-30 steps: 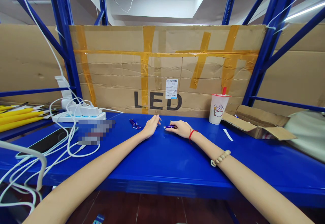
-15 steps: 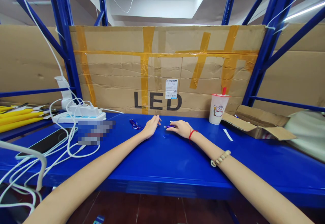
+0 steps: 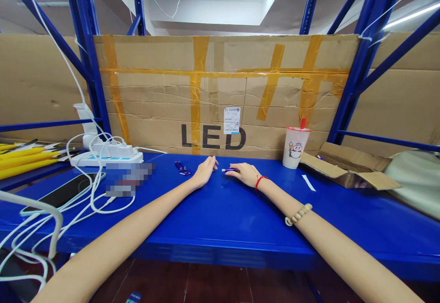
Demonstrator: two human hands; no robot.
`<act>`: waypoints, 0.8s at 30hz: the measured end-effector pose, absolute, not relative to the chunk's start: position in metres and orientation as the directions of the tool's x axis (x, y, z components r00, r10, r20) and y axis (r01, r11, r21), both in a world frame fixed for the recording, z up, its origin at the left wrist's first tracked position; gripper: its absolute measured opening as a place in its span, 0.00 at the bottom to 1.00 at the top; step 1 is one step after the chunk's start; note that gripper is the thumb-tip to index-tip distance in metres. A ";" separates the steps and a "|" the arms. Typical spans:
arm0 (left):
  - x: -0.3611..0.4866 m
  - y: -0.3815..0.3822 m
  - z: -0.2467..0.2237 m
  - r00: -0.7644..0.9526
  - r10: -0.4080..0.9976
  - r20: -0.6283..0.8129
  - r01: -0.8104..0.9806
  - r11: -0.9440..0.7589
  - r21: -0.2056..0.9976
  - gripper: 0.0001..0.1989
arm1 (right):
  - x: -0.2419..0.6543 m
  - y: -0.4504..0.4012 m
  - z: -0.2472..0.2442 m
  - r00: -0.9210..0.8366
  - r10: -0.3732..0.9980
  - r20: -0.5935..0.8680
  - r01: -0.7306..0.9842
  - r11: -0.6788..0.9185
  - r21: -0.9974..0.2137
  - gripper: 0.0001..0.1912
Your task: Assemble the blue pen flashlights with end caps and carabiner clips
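At the far left lie yellow rods (image 3: 24, 158). Next, a dark-screened phone (image 3: 66, 190) rests on the blue desk (image 3: 213, 220) among looping white cables (image 3: 57, 229), a white power strip (image 3: 110, 158) behind it. Small purple pieces (image 3: 183, 168) sit just beside the person's left hand (image 3: 204, 173), whose fingers bend loosely, holding nothing I can see. Apart from it, the right hand (image 3: 247, 174) grips a slim purple pen-like object (image 3: 232, 170), silvery end leftward. Farther right are a white cup (image 3: 296, 151) with red straw, a paper strip (image 3: 308, 182) and an open cardboard box (image 3: 323, 167).
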State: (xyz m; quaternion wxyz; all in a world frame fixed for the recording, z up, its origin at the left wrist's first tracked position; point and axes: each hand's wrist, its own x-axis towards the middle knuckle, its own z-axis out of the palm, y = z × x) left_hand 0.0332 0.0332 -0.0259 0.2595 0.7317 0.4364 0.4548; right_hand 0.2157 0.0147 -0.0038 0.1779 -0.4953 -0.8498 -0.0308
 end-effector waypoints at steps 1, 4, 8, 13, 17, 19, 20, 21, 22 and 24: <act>0.033 0.033 -0.026 0.207 0.874 0.439 0.403 -0.485 0.776 0.20 | 0.216 0.014 -0.003 -0.447 0.832 0.328 0.853 0.507 -0.124 0.20; 0.033 0.033 -0.026 0.209 0.873 0.441 0.409 -0.488 0.771 0.20 | 0.216 0.013 -0.003 -0.448 0.835 0.320 0.853 0.506 -0.127 0.20; 0.033 0.034 -0.027 0.212 0.871 0.444 0.416 -0.491 0.765 0.20 | 0.216 0.014 -0.004 -0.459 0.826 0.329 0.849 0.516 -0.111 0.21; 0.033 0.035 -0.027 0.207 0.872 0.444 0.425 -0.489 0.762 0.20 | 0.216 0.014 -0.005 -0.450 0.817 0.361 0.852 0.514 -0.102 0.22; 0.033 0.034 -0.026 0.208 0.876 0.436 0.433 -0.482 0.762 0.20 | 0.216 0.015 -0.005 -0.430 0.821 0.376 0.856 0.503 -0.119 0.21; 0.033 0.034 -0.026 0.211 0.876 0.433 0.439 -0.481 0.759 0.20 | 0.216 0.015 -0.005 -0.432 0.823 0.368 0.855 0.504 -0.124 0.21; 0.032 0.035 -0.026 0.211 0.876 0.433 0.441 -0.480 0.758 0.21 | 0.216 0.016 -0.006 -0.434 0.825 0.363 0.854 0.505 -0.127 0.21; 0.032 0.035 -0.027 0.211 0.876 0.434 0.442 -0.481 0.757 0.21 | 0.216 0.016 -0.006 -0.436 0.825 0.359 0.853 0.506 -0.129 0.21; 0.032 0.035 -0.027 0.212 0.875 0.434 0.442 -0.482 0.756 0.21 | 0.216 0.016 -0.006 -0.437 0.826 0.356 0.852 0.507 -0.129 0.21; 0.032 0.036 -0.027 0.213 0.875 0.435 0.443 -0.484 0.755 0.21 | 0.216 0.016 -0.006 -0.440 0.826 0.352 0.852 0.508 -0.128 0.20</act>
